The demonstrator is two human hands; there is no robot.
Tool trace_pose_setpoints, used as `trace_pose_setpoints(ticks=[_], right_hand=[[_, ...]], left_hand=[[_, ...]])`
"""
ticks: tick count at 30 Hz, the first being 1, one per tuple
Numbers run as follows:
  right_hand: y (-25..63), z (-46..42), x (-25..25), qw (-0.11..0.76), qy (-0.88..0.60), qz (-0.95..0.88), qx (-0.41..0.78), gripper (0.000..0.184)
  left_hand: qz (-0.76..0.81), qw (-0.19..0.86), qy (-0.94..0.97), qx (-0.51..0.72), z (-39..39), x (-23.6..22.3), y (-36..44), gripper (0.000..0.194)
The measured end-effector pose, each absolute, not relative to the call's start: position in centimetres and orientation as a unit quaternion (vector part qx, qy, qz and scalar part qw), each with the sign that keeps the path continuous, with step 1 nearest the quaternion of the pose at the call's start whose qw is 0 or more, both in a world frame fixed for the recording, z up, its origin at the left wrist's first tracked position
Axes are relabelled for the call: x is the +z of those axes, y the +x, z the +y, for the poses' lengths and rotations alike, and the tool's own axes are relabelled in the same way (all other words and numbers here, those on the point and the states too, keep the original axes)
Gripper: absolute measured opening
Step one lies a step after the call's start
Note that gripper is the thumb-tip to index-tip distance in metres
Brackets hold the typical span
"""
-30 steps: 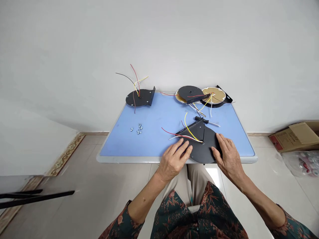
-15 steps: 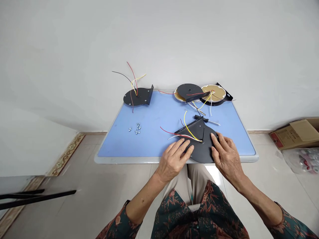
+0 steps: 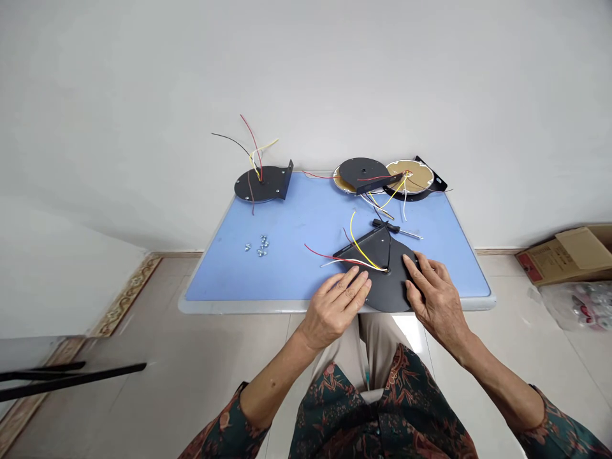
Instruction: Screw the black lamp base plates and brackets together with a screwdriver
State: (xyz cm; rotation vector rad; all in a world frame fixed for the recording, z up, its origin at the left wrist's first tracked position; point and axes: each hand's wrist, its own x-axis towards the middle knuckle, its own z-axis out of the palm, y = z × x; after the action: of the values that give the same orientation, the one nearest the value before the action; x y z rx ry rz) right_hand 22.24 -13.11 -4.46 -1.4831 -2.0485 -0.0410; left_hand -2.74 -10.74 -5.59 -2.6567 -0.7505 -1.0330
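Note:
A black round bracket plate (image 3: 389, 287) with an angled flange lies near the front edge of the blue-topped table. Yellow, red, white and dark wires (image 3: 362, 248) come out of its centre hole. My left hand (image 3: 336, 303) rests on its left rim, fingers stretched out and close together. On the right side, my right hand (image 3: 437, 293) lies with fingers spread, the index finger and thumb tip on the plate's top. Its other fingers curve over the rim, their tips partly hidden. Just behind the plate is a black-handled screwdriver (image 3: 396, 229).
Several small screws (image 3: 262, 245) lie left of centre on the blue table (image 3: 282, 280). At the back are another wired black plate (image 3: 268, 183), a stacked black plate (image 3: 364, 172) and a tan-faced disc unit (image 3: 411, 175). A cardboard box (image 3: 568, 255) stands on the floor at right.
Left-hand fingers have drawn closer together on the rim. The plate and right hand look nearly unmoved; the whole view has shifted slightly.

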Motion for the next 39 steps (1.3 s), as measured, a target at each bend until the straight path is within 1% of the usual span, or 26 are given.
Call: trace_pose_setpoints(ticks=[8, 14, 24, 27, 31, 33, 39], right_hand=[[22.4, -13.0, -4.4, 0.299, -0.558, -0.774, -0.007, 0.053], [22.4, -12.9, -4.3, 0.291, -0.551, -0.782, -0.022, 0.049], [22.5, -13.0, -4.2, 0.284, -0.552, -0.784, -0.007, 0.051], [22.5, -13.2, -4.1, 0.276, -0.552, -0.787, 0.001, 0.058], [22.5, -13.5, -4.0, 0.256, -0.550, -0.795, -0.001, 0.076], [22.5, -13.6, -3.9, 0.247, -0.549, -0.799, -0.002, 0.083], [22.3, -13.6, -3.2, 0.205, -0.560, -0.803, -0.016, 0.083]], left_hand=[[-0.248, 0.103, -0.899, -0.346, -10.7, -5.6, -2.8, 0.040], [-0.248, 0.108, -0.895, -0.356, -10.7, -5.7, -2.7, 0.037], [-0.250, 0.124, -0.893, -0.354, -10.7, -5.7, -2.7, 0.037], [-0.246, 0.126, -0.893, -0.354, -10.7, -5.6, -2.7, 0.037], [-0.240, 0.132, -0.892, -0.359, -10.5, -5.8, -2.7, 0.035], [-0.240, 0.138, -0.891, -0.361, -10.5, -5.8, -2.7, 0.034], [-0.252, 0.137, -0.897, -0.337, -10.9, -5.8, -2.8, 0.038]])
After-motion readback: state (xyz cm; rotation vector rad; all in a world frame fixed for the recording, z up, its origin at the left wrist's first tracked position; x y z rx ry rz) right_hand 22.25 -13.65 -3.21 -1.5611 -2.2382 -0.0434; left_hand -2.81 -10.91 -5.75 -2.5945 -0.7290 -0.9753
